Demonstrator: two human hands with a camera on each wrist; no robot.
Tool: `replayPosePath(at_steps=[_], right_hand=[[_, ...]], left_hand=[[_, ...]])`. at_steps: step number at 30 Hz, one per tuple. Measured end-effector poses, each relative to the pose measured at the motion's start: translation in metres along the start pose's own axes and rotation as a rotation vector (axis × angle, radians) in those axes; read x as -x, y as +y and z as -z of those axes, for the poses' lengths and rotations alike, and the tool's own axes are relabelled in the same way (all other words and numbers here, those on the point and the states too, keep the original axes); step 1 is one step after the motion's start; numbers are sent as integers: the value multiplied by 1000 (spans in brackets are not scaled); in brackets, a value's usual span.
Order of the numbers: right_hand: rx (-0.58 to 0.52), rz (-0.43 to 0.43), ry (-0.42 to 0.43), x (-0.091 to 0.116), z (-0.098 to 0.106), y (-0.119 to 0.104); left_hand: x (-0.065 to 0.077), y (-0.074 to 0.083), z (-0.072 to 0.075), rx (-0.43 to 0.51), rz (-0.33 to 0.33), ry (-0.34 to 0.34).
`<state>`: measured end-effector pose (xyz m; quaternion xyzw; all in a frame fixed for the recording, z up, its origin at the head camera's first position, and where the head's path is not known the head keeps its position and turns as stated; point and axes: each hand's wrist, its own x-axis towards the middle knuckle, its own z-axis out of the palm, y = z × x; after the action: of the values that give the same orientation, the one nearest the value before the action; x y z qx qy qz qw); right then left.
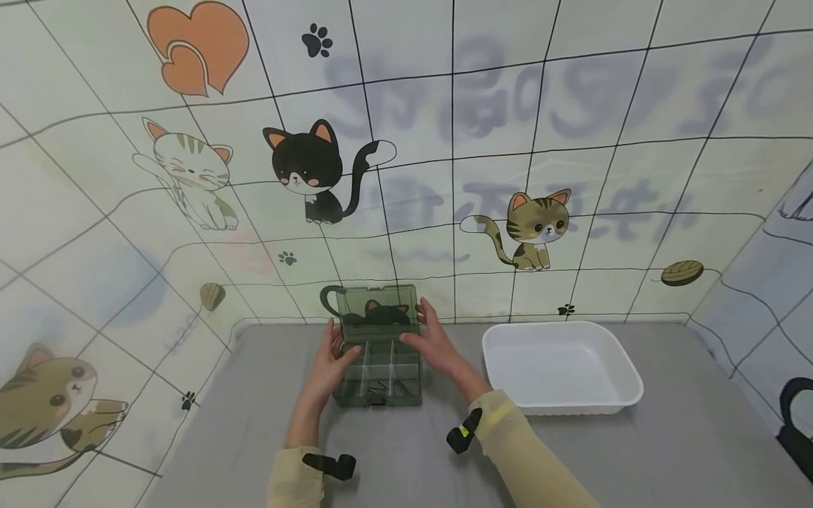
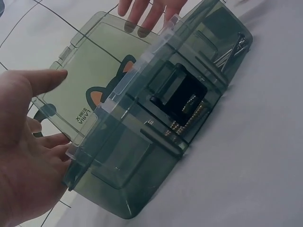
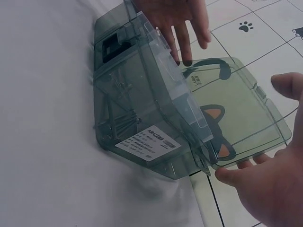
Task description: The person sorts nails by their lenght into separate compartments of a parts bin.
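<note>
A green see-through compartment box point(image 1: 413, 401) rests on the table with its lid point(image 1: 381, 293) raised at the back, a black cat printed on it. My left hand point(image 1: 327, 374) is at the box's left side, thumb extended over the near compartments, fingers around the back of the lid's left end. At the other end, my right hand point(image 1: 438, 347) has its thumb outstretched and its fingertips behind the lid's edge. Long metal pins, like nails or screws point(image 2: 232, 52), lie in a front compartment, and small brass-coloured ones point(image 2: 179, 128) sit behind the black latch point(image 2: 182, 94).
A white tray point(image 1: 562, 409) stands to the right of the box. Grey cloth point(image 1: 406, 466) covers the table. A wall sheet point(image 1: 419, 176) printed with cats and grid lines rises close behind. A white sticker point(image 3: 149, 143) is on the box's right end.
</note>
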<state>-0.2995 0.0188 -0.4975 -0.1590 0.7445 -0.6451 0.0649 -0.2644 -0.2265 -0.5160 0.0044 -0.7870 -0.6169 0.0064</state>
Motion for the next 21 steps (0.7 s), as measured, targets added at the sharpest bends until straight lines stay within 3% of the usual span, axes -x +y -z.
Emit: replayPosePath(at_steps=[12, 16, 21], right_hand=[[-93, 106, -39, 3, 1, 9], [-120, 154, -51, 2, 1, 15], [-144, 221, -8, 0, 2, 20]], left_hand=[[7, 14, 1, 10, 1, -45], [9, 10, 1, -24, -27, -10], [8, 2, 1, 4, -41, 55]])
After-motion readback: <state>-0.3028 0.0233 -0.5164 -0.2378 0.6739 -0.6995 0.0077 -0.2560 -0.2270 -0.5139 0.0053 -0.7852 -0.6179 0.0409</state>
